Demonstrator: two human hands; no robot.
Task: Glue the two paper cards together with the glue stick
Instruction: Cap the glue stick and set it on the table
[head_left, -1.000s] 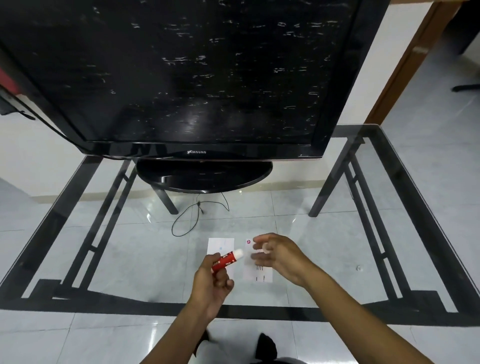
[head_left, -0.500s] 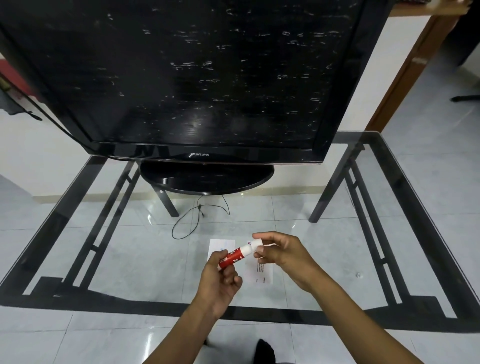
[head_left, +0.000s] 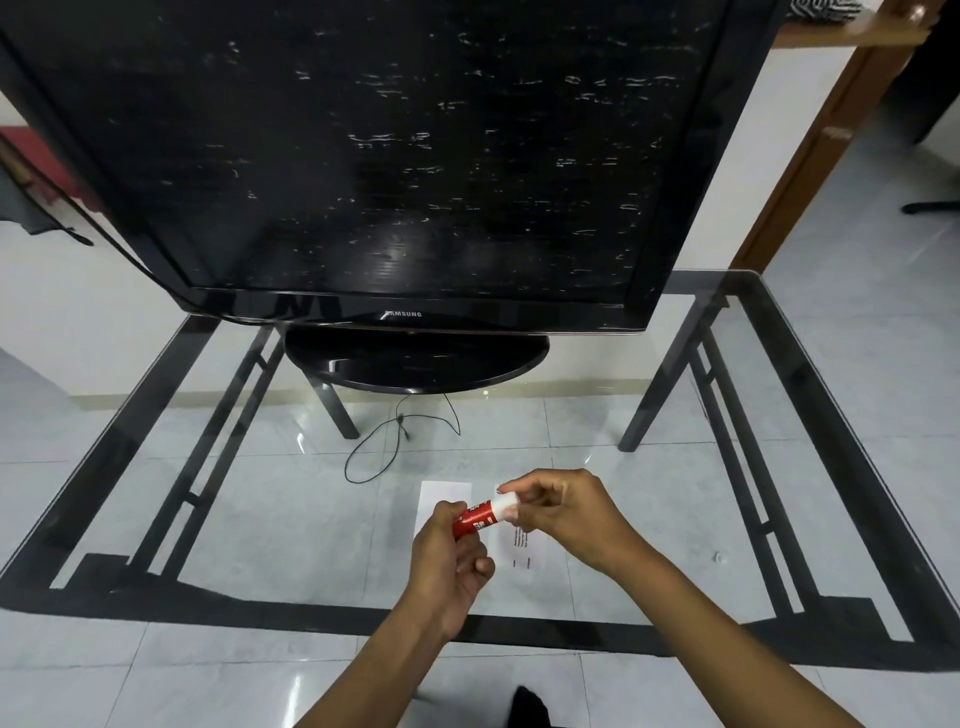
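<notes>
My left hand (head_left: 449, 564) grips the red body of the glue stick (head_left: 480, 516), which points up and to the right above the glass table. My right hand (head_left: 563, 512) pinches the stick's white cap between thumb and fingers. Two white paper cards lie side by side on the glass under my hands: a blank card (head_left: 441, 499) on the left, partly covered by my left hand, and a printed card (head_left: 524, 551) on the right, partly covered by my right hand.
A large black TV (head_left: 395, 156) on an oval stand (head_left: 415, 358) fills the back of the glass table (head_left: 810, 364). A thin black cable (head_left: 384, 441) lies looped in front of the stand. The table's black frame (head_left: 571, 631) runs along the near edge.
My right hand came over from above the printed card and closed on the glue stick's white cap. My left hand raised the stick slightly and kept hold of its red body.
</notes>
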